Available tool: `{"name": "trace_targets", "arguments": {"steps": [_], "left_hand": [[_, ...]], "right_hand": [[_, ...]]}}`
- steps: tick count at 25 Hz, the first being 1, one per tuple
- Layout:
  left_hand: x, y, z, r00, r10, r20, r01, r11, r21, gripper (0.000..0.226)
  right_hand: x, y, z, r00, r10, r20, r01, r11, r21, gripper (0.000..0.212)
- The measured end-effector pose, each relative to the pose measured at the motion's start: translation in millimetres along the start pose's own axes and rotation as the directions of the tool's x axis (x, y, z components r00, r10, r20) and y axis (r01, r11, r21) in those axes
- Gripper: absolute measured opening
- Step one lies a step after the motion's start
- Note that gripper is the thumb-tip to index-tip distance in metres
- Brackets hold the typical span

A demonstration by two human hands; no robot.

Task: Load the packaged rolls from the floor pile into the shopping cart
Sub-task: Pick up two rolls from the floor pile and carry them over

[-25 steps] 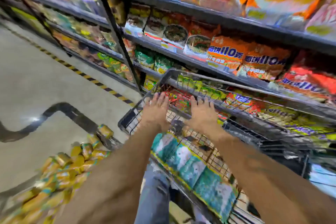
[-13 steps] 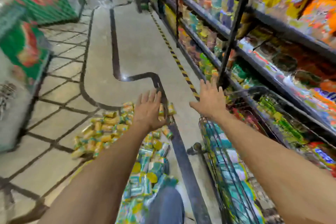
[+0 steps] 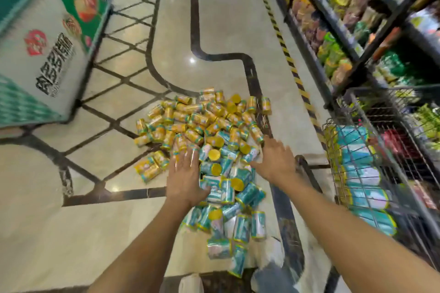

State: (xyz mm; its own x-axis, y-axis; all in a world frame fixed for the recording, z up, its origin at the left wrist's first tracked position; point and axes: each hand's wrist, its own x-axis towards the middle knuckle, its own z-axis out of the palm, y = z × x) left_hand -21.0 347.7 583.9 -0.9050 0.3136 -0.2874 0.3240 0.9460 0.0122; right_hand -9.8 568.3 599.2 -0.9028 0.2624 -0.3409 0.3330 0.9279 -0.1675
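Okay, both hands are out over the floor pile and neither holds anything. The left hand (image 3: 184,176) is palm down with its fingers straight and close together. It sits over the spot where the yellow packs meet the teal ones (touching or just hovering, can't tell, there's motion blur). The right hand (image 3: 277,162) is also flat, with its fingers spread and straight. It is over the pile's right edge, close to the dark inlay stripe (image 3: 250,74) in the floor.

The pile of packaged rolls (image 3: 209,131) lies on the glossy beige floor (image 3: 226,19), roughly centre frame. The far part is yellow-wrapped rolls (image 3: 188,112) and the near part is teal-wrapped rolls (image 3: 240,226), which run down toward the person's feet. All of them lie jumbled at mixed angles, and some show round yellow ends. A couple of yellow ones (image 3: 150,166) lie slightly apart at the pile's left.

The shopping cart (image 3: 390,89) stands right of the pile, against the shelving. It is dark wire, and teal rolls in the cart (image 3: 359,173) are stacked along the side nearest the pile.

The shelves (image 3: 345,31) on the right hold blurred snack bags, and a yellow-black hazard strip (image 3: 285,54) runs along the floor at their base. A green and white display bin (image 3: 47,43) stands at far left. A white shoe (image 3: 190,283) and a jeans knee (image 3: 269,276) show at the bottom edge.
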Motion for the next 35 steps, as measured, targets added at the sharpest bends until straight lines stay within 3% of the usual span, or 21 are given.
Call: {"name": "trace_targets", "arguments": {"steps": [3, 6, 10, 14, 17, 22, 25, 28, 31, 33, 35], "left_hand": [[-15, -31, 76, 0.996, 0.083, -0.010, -0.084, 0.994, -0.071, 0.104], [-26, -43, 154, 0.973, 0.132, 0.190, -0.112, 0.987, -0.111, 0.103], [-28, -34, 281, 0.930, 0.179, 0.320, -0.143, 0.980, -0.135, 0.104], [-9, -14, 405, 0.902, 0.221, 0.370, -0.192, 0.975, -0.115, 0.105], [4, 6, 502, 0.871, 0.259, 0.416, -0.221, 0.965, -0.139, 0.105], [23, 29, 625, 0.847, 0.313, 0.430, -0.278, 0.950, -0.145, 0.105], [35, 27, 673, 0.866, 0.333, 0.374, -0.341, 0.939, -0.048, 0.098], [37, 24, 706, 0.905, 0.365, 0.219, -0.376, 0.926, 0.013, 0.087], [39, 24, 722, 0.910, 0.410, 0.064, -0.411, 0.911, 0.016, 0.081], [38, 20, 715, 0.897, 0.437, 0.069, -0.433, 0.899, -0.062, 0.081], [34, 21, 689, 0.898, 0.398, 0.186, -0.366, 0.912, -0.185, 0.083]], "right_hand": [[-17, -23, 92, 0.990, 0.111, 0.092, -0.113, 0.993, 0.019, 0.086], [-31, -25, 183, 0.964, 0.176, 0.199, -0.192, 0.979, 0.068, 0.086], [-40, 0, 312, 0.903, 0.289, 0.317, -0.342, 0.931, 0.125, 0.080], [-32, 36, 444, 0.859, 0.335, 0.387, -0.418, 0.896, 0.152, 0.089], [-24, 62, 544, 0.781, 0.397, 0.483, -0.530, 0.830, 0.175, 0.094], [-25, 84, 665, 0.729, 0.402, 0.553, -0.612, 0.746, 0.264, 0.084], [-13, 91, 705, 0.679, 0.443, 0.585, -0.695, 0.644, 0.320, 0.082], [2, 91, 722, 0.635, 0.482, 0.604, -0.752, 0.565, 0.340, 0.081], [2, 92, 728, 0.661, 0.502, 0.558, -0.733, 0.590, 0.338, 0.079], [-3, 92, 718, 0.678, 0.506, 0.534, -0.718, 0.613, 0.330, 0.078], [-5, 90, 699, 0.699, 0.503, 0.509, -0.697, 0.638, 0.328, 0.079]]}}
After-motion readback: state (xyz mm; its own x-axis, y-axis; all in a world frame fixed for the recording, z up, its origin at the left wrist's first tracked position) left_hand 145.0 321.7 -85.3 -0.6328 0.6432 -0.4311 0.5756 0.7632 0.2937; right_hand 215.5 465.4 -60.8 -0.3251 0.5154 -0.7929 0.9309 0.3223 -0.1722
